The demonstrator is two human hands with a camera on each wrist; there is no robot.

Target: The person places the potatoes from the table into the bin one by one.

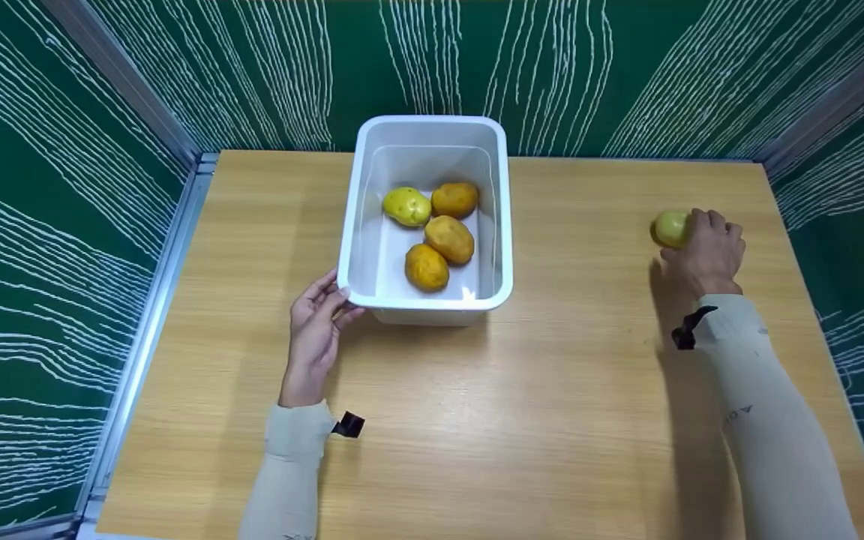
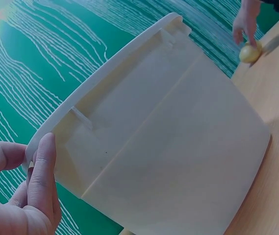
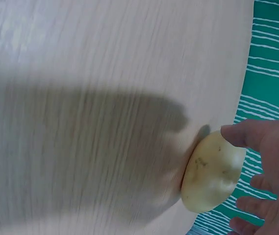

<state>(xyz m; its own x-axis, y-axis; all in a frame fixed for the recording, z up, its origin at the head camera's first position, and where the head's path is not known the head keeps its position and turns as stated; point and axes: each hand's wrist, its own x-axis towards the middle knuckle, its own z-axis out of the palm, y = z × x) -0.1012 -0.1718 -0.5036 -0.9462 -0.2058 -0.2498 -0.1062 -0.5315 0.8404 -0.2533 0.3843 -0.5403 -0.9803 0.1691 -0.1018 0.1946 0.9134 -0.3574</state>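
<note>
At its near left corner, my left hand (image 1: 315,330) grips the rim of a white plastic bin (image 1: 507,225); in the left wrist view the rim (image 2: 88,88) passes between the fingers. Inside lie a greenish-yellow potato (image 1: 406,206) and three browner potatoes (image 1: 450,240). Far to the right, my right hand (image 1: 709,251) is at a pale yellow potato (image 1: 672,228) on the table. The right wrist view shows the thumb touching one end of this potato (image 3: 213,171), while the other fingertips appear loosely bent and apart from its edge.
A wood-grain table (image 1: 552,420) spreads under everything. Green walls with white wavy lines (image 1: 417,52) enclose its back and both sides, with a metal rail (image 1: 151,322) along the left edge. Each sleeve carries a small black piece (image 1: 349,425) at the wrist.
</note>
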